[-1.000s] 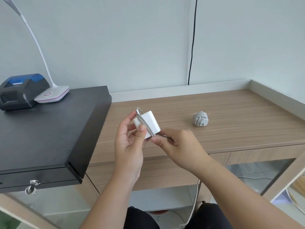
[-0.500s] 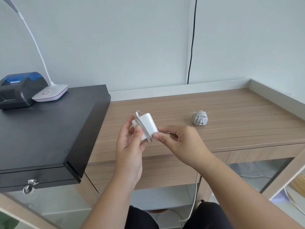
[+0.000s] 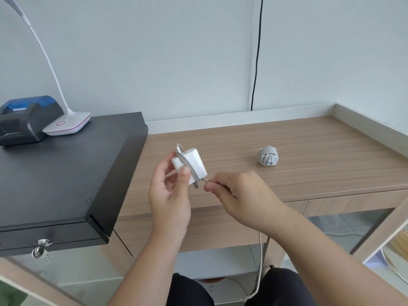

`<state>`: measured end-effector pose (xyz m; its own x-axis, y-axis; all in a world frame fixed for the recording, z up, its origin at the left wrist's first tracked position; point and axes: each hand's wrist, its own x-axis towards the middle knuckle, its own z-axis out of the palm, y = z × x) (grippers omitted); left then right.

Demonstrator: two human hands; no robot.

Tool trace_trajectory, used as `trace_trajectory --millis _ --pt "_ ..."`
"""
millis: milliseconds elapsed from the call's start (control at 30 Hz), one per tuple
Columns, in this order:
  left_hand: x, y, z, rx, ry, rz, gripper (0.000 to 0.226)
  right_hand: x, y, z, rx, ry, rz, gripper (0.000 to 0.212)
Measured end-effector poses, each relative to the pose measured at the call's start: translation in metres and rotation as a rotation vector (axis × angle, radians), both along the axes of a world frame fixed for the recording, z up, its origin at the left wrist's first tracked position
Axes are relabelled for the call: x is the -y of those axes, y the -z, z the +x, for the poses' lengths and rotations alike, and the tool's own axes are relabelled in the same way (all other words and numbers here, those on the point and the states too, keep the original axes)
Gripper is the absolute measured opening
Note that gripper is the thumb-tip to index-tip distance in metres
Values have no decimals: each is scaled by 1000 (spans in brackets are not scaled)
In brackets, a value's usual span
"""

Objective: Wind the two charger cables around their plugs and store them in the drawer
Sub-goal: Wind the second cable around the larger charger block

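A shop counter or small office workstation: a black cash drawer [image 3: 66, 173] with a key in its lock [image 3: 42, 250] sits on a wood-laminate desk [image 3: 309, 151], topped by a small receipt printer [image 3: 24, 120] and a white gooseneck lamp [image 3: 66, 124], against a plain pale wall

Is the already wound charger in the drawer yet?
No, the wound charger lies on the wooden desk, apart from both hands.

Lamp [image 3: 44, 54] head beyond the top edge; cable [image 3: 261, 261] end hidden below the desk [image 3: 309, 151].
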<state>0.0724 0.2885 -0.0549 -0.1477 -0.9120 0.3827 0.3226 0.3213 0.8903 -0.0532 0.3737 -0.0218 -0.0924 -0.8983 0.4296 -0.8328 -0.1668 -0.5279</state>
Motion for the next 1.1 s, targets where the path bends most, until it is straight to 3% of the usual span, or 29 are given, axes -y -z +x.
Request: trace_trajectory --millis 133,267,400,533,667,767,900,1000,1100 --pt "3 0 7 144 -3 -150 52 -1 -23 -11 -166 -99 27 22" --pt "5 -3 12 281 53 -213 46 5 -41 -24 -211 -163 35 17" --pt "-3 -8 14 311 222 -173 42 10 -50 -36 -120 -196 16 13" --pt "-8 -11 19 314 369 -94 43 15 -49 -45 131 -225 60 34" --pt "-8 -11 25 234 517 -24 57 22 -35 -49 551 -392 163 25" --pt "-9 -11 23 114 564 47 59 27 -18 -47 711 -399 200 28" --pt "-10 -10 17 -95 591 161 62 29 1 -31 870 -370 162 48" --pt "-11 -12 10 -242 538 262 60 31 11 -15 851 -246 122 48" --pt "-6 -15 7 -256 389 302 54 27 17 -7 538 -70 91 32"
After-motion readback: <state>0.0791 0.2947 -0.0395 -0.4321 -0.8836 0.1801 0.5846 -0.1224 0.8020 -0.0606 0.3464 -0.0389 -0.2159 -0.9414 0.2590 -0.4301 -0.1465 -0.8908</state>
